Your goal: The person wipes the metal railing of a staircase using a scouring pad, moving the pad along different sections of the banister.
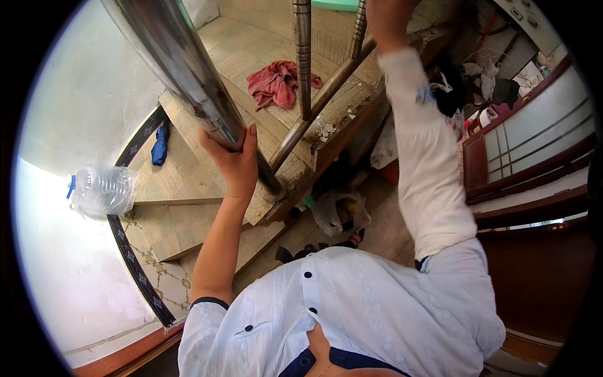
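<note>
My left hand (232, 162) is wrapped around the thick stainless steel newel post (188, 70) of a stair railing. The post stands at the corner of a tiled step, and its surface is stained in places. My right hand (391, 23) reaches up to the picture's top edge beside a thin ringed baluster (358, 30); its fingers are cut off or blurred, so I cannot tell what it holds. A white sleeve (419, 151) covers that arm. Behind another baluster (303, 56), a crumpled red cloth (275, 84) lies on a step.
A clear plastic bottle (101, 188) and a blue cloth (160, 147) are on the stairs by the left wall. White flakes (327, 129) litter the step's edge. Below, a plastic bag (337, 214) sits on the floor. A glazed wooden door or panel (537, 141) stands at right.
</note>
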Tool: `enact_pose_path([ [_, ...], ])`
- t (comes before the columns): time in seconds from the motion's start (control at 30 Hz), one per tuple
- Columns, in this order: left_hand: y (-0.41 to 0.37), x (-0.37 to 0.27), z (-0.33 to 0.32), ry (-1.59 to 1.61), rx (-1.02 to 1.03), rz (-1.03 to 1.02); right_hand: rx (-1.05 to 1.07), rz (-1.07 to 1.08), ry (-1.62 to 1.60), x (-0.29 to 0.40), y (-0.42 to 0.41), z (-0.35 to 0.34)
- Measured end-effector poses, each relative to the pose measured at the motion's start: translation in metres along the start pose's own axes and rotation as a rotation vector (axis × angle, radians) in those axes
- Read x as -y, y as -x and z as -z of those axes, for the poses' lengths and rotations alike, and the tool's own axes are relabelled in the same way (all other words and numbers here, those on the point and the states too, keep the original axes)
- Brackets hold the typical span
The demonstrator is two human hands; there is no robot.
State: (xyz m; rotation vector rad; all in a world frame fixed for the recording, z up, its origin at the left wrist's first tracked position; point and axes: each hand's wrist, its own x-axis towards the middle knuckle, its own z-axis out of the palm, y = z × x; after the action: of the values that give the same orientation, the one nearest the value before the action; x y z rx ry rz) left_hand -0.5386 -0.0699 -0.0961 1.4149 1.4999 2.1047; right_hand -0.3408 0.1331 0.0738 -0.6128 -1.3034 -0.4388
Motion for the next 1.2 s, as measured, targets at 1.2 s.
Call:
enact_pose_path([
  [1.2,0.001,0.000,-0.002,-0.068,-0.103,-0.050,0.754,0.356,0.132,-0.016,0.142,0.053],
])
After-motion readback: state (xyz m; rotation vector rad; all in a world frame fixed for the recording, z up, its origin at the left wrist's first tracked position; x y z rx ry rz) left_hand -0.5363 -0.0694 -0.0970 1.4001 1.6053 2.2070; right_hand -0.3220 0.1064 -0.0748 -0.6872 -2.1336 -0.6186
